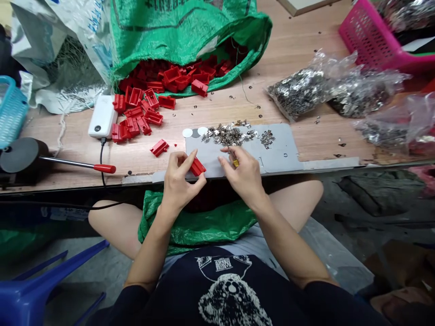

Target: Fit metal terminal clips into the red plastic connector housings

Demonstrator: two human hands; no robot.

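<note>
My left hand (180,181) holds a red plastic part (197,167) between thumb and fingers, over the front edge of the grey mat (285,149). To its right, my right hand (242,174) grips a small tool with a yellow handle (235,162); the tool's thin tip points toward the pile of small metal pieces (227,134). A smaller cluster of metal pieces (267,138) lies right of that pile. One loose red part (159,147) rests on the table left of the mat, near my left hand.
A green sack (156,40) spills red parts (136,113) at the back left. A white power bank (102,117) and a red-tipped lever (104,169) are at left. Bags of metal pieces (301,93) and a pink basket (370,40) stand at right.
</note>
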